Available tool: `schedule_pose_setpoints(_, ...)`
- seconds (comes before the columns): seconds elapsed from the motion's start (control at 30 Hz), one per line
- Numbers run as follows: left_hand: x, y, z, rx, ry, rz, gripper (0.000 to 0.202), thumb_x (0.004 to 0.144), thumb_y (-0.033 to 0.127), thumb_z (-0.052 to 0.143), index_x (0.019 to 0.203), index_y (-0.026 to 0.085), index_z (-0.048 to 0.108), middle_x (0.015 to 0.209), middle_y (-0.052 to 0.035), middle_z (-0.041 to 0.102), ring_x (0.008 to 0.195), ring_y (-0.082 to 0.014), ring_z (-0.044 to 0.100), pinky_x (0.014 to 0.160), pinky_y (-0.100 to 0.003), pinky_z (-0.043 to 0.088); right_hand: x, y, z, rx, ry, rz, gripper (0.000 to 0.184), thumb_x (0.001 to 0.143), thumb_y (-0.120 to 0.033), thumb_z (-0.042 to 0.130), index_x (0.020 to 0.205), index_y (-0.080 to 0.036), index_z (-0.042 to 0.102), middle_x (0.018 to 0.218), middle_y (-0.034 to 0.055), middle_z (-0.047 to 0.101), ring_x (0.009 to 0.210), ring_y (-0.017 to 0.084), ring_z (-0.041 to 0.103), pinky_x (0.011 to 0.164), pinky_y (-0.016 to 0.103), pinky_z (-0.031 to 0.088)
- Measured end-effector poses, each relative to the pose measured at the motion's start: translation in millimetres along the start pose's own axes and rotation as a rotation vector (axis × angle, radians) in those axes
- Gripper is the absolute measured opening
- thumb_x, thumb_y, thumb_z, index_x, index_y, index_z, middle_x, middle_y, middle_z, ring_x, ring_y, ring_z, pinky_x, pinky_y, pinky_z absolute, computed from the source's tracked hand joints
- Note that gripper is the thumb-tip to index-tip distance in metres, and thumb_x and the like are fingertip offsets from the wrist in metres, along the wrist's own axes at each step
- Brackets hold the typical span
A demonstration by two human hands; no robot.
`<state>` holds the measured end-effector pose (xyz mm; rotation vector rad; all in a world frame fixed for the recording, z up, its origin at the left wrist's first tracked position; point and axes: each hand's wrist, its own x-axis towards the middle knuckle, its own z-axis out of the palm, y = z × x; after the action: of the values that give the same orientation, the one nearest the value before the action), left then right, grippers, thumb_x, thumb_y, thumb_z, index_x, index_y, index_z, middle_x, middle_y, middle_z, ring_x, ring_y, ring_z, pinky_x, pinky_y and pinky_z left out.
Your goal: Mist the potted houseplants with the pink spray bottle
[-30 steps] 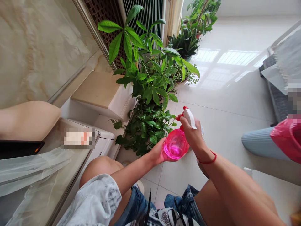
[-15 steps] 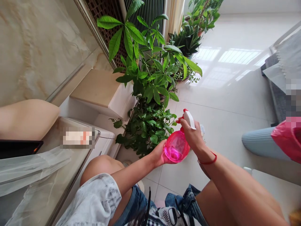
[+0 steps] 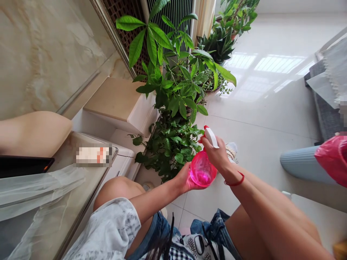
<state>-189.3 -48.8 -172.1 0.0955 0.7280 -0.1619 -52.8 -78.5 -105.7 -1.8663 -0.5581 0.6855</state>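
A clear pink spray bottle (image 3: pixel 202 170) with a red and white trigger head is held between my two hands in front of my knees. Cupped around the bottle's lower left side is my left hand (image 3: pixel 186 179). My right hand (image 3: pixel 215 153) wraps the neck and trigger, its fingers partly hidden behind the head. The nozzle points forward and left, at a leafy potted plant (image 3: pixel 173 141) low on the floor. Just beyond it stands a taller plant (image 3: pixel 173 85) with long, bright green leaves.
More potted plants (image 3: pixel 221 43) line the wall further back. On the left are a cabinet (image 3: pixel 114 94) and a glass-topped table (image 3: pixel 89 180) with a lace cloth. A ribbed blue bin (image 3: pixel 300 162) with a pink bag (image 3: pixel 332 159) stands on the right.
My right hand and the sprayer head have shifted slightly left, while the bottle's body stays nearly in place. The whole view has moved a little.
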Motion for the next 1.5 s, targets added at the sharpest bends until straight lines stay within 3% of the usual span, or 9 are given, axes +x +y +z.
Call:
schedule_pose_setpoints(0.17, -4.4, 21.5, 5.4, 0.075, 0.007, 0.118, 0.048, 0.101, 0.041, 0.048, 0.136, 0.01, 0.063, 0.124, -0.019, 0.074, 0.109, -0.03, 0.072, 0.096, -0.045, 0.057, 6.9, -18.0, 1.5, 0.053, 0.076, -0.091, 0.016, 0.079, -0.04, 0.055, 0.076, -0.024, 0.053, 0.07, -0.0006, 0.056, 0.063, 0.015, 0.043, 0.058, 0.032, 0.034)
schedule_pose_setpoints(0.4, -6.9, 43.8, 5.2, 0.235, 0.147, 0.242, 0.055, 0.105, 0.05, 0.038, 0.138, 0.012, 0.062, 0.13, -0.0205, 0.071, 0.104, -0.0318, 0.074, 0.08, -0.044, 0.063, 27.4, -25.9, 8.2, 0.165, 0.147, -0.122, 0.016, 0.074, -0.037, 0.055, 0.081, -0.023, 0.057, 0.072, 0.0009, 0.058, 0.071, 0.018, 0.054, 0.061, 0.032, 0.039)
schedule_pose_setpoints(0.6, -12.7, 44.9, 11.7, 0.265, 0.129, 0.209, 0.055, 0.105, 0.05, 0.041, 0.135, 0.011, 0.064, 0.124, -0.0205, 0.074, 0.101, -0.0297, 0.075, 0.079, -0.041, 0.064, 49.3, -20.9, 5.3, 0.168, 0.169, -0.01, 0.014, 0.068, -0.036, 0.059, 0.071, -0.023, 0.054, 0.062, 0.0004, 0.054, 0.062, 0.017, 0.051, 0.056, 0.033, 0.038)
schedule_pose_setpoints(0.8, -9.8, 51.9, 16.3, 0.264, 0.134, 0.272, 0.055, 0.106, 0.049, 0.039, 0.135, 0.01, 0.063, 0.123, -0.0209, 0.073, 0.096, -0.0292, 0.075, 0.079, -0.04, 0.063, 63.1, -17.3, 8.2, 0.221, 0.136, -0.021, 0.018, 0.066, -0.038, 0.057, 0.077, -0.024, 0.054, 0.066, 0.0003, 0.056, 0.069, 0.019, 0.056, 0.056, 0.03, 0.038)
schedule_pose_setpoints(1.1, -3.7, 50.3, 17.9, 0.262, 0.111, 0.269, 0.055, 0.106, 0.046, 0.04, 0.137, 0.008, 0.063, 0.132, -0.0221, 0.07, 0.102, -0.0289, 0.074, 0.085, -0.041, 0.062, 64.3, -17.1, 10.4, 0.176, 0.13, -0.058, 0.015, 0.069, -0.036, 0.057, 0.071, -0.024, 0.049, 0.06, -0.0019, 0.05, 0.061, 0.015, 0.048, 0.057, 0.031, 0.035)
schedule_pose_setpoints(1.27, -6.3, 49.9, 20.6, 0.275, 0.111, 0.287, 0.048, 0.105, 0.044, 0.047, 0.132, 0.01, 0.067, 0.13, -0.0194, 0.072, 0.101, -0.0284, 0.074, 0.084, -0.04, 0.062, 64.3, -16.2, 9.7, 0.173, 0.111, -0.054, 0.015, 0.069, -0.037, 0.056, 0.072, -0.023, 0.052, 0.065, -0.0004, 0.055, 0.063, 0.015, 0.049, 0.058, 0.031, 0.036)
schedule_pose_setpoints(1.5, -9.6, 49.0, 24.9, 0.243, 0.095, 0.28, 0.046, 0.104, 0.043, 0.048, 0.13, 0.009, 0.067, 0.127, -0.0205, 0.072, 0.098, -0.0279, 0.075, 0.084, -0.04, 0.063, 63.0, -18.9, 11.2, 0.14, 0.108, -0.061, 0.014, 0.07, -0.036, 0.055, 0.072, -0.024, 0.049, 0.059, -0.0029, 0.05, 0.06, 0.014, 0.047, 0.056, 0.03, 0.035)
